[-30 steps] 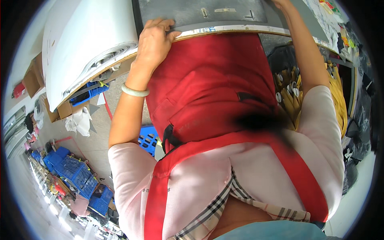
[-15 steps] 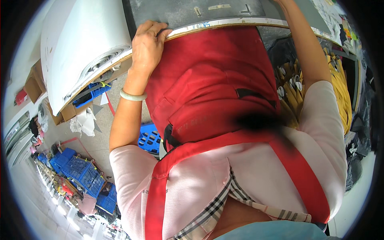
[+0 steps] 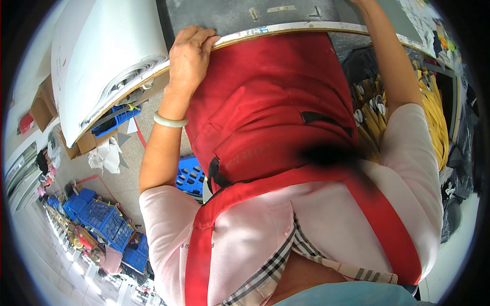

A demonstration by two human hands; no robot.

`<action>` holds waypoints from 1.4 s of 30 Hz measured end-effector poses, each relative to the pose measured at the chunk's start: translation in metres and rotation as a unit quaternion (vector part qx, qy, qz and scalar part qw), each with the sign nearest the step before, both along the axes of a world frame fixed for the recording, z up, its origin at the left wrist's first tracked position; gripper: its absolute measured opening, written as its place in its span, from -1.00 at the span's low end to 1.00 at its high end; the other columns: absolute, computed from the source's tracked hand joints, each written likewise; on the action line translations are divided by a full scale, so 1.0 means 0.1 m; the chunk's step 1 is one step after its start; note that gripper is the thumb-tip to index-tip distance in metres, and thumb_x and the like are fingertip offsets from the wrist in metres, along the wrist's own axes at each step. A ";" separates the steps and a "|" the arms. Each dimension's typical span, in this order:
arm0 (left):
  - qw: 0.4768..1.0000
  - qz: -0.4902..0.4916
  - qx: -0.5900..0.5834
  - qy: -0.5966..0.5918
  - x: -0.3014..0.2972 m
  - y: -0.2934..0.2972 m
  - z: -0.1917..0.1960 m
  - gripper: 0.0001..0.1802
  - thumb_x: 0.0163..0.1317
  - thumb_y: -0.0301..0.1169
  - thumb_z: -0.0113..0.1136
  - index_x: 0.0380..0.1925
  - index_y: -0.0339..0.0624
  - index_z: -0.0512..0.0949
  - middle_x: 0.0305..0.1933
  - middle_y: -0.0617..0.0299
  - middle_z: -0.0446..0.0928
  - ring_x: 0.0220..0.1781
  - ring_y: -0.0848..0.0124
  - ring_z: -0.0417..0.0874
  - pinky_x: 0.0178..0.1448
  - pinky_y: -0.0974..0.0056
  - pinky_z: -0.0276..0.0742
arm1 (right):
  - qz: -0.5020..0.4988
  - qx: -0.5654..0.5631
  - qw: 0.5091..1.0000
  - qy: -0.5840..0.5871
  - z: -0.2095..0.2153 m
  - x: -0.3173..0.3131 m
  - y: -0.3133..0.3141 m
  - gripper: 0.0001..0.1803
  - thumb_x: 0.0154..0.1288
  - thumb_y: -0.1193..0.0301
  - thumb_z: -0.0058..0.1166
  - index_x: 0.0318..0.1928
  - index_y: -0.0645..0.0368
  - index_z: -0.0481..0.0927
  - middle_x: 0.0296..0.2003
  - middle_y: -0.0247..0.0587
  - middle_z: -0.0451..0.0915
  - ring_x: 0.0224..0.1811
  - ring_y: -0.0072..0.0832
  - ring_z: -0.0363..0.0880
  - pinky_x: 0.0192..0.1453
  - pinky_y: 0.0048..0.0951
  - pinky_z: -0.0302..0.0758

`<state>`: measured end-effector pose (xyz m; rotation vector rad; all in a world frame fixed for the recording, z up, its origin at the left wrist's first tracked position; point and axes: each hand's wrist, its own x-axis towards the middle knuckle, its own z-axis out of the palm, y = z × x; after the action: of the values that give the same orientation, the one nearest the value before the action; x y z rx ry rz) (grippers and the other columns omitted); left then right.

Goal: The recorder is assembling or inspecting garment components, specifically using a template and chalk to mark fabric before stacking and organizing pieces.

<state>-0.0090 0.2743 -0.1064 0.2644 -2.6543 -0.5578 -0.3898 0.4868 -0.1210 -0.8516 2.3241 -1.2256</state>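
My left hand (image 3: 190, 57) lies at the front edge of a table, its fingers bent and close together on the dark grey tabletop (image 3: 224, 14). The thumb presses along the table's white rim, so the hand closes on the table edge. A pale bangle (image 3: 170, 121) circles this wrist. Beside the hand stands a big roll of white sheet material (image 3: 109, 46). On the other side my right forearm (image 3: 390, 56) reaches over the tabletop; my right hand (image 3: 361, 2) is cut off by the upper border, with its fingers out of sight. Marks and tape strips (image 3: 281, 8) show on the dark surface.
Under the table at the right are yellow bundled pieces (image 3: 433, 117) and black plastic bags (image 3: 462, 153). Blue crates (image 3: 108, 222) stand on the floor at the left, near cardboard boxes (image 3: 45, 106) and crumpled white paper (image 3: 106, 156). A red apron (image 3: 275, 86) hangs against the table edge.
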 end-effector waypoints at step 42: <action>0.999 0.018 0.017 -0.025 0.02 0.06 0.06 -0.83 0.25 -0.38 0.39 -0.21 -0.21 0.73 -0.18 0.09 0.66 -0.08 0.07 0.64 0.03 0.10 0.57 | 0.014 -0.008 0.987 0.160 -0.07 0.18 -0.04 -0.62 0.27 0.17 0.32 -0.32 0.30 0.66 -0.44 0.02 0.63 -0.39 -0.29 0.56 -0.21 -0.21 0.48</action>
<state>-0.0075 0.2808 -0.1004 0.3391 -2.6837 -0.5919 -0.3714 0.4825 -0.1280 -1.1584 2.5404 -1.1698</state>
